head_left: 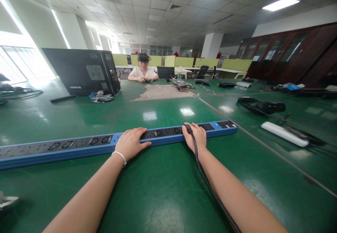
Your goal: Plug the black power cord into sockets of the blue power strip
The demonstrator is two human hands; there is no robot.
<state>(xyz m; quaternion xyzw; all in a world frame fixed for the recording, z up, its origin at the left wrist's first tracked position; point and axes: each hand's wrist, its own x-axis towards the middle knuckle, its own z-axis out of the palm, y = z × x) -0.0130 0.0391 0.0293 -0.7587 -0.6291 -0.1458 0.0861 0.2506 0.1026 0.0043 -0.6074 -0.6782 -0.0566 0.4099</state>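
A long blue power strip [163,141] with black sockets lies across the green table in front of me. My left hand [131,142] is wrapped over its middle, thumb on the near side and fingers across the top. Farther right along the strip, my right hand [195,136] holds a black plug [189,129] against the sockets. Whether its pins are inside a socket is hidden. From the plug, a black power cord [201,168] runs down along my right forearm toward the bottom edge.
A black computer case [81,72] stands at the back left, with gloves [100,97] beside it. Across the table [158,198] sits a person [143,72]. To the right lie a black pouch-like object [260,106], a white bar [284,134] and some cables.
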